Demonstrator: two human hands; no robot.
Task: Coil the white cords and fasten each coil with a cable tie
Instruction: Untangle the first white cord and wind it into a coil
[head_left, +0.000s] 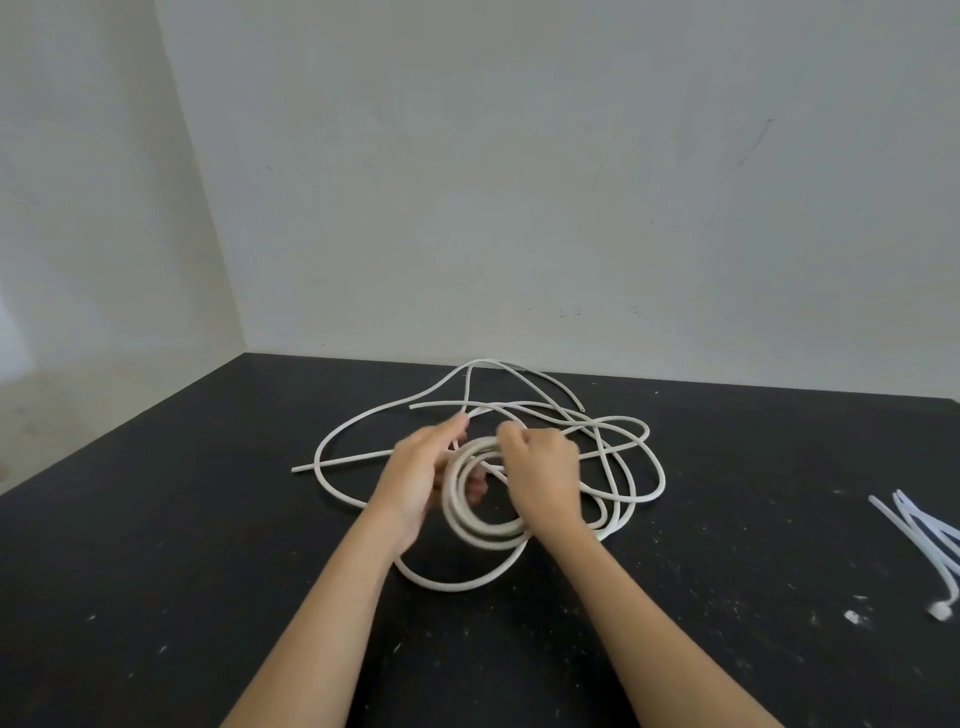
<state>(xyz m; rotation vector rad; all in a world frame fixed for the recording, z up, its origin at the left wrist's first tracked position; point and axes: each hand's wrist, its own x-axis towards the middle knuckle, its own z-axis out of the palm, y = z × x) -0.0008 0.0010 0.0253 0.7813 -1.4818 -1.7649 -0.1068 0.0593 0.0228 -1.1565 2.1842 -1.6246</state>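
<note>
Head view: white cord (485, 531) (half-coiled, tangled)

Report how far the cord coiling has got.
Done: nothing finished; no coil is tied yet. In hand: the left hand holds a small coil of a few turns while the right hand grips cord at its top. Left: most of the loose cord lies tangled on the black table, and the cable ties lie untouched at the right edge.
</note>
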